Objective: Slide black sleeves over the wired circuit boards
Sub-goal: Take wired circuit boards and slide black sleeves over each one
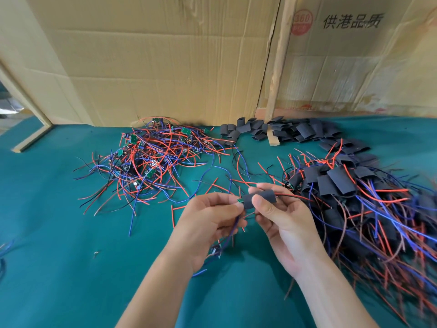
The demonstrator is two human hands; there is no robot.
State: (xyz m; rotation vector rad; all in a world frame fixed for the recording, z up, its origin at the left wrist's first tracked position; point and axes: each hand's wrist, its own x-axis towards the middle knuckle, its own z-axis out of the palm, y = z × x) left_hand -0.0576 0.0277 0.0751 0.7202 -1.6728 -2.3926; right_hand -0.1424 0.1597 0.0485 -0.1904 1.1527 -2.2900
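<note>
Black sleeve (259, 199), pinched in our right hand (281, 223), nearly covers the board (240, 201) gripped by our left hand (208, 218); sleeved units (335, 183) lie right, many bare boards (151, 155) remain far left.

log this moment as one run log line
step: sleeving | right hand: holds sleeve | left hand: pinches board at sleeve mouth | board: mostly covered | done pile: right
</note>
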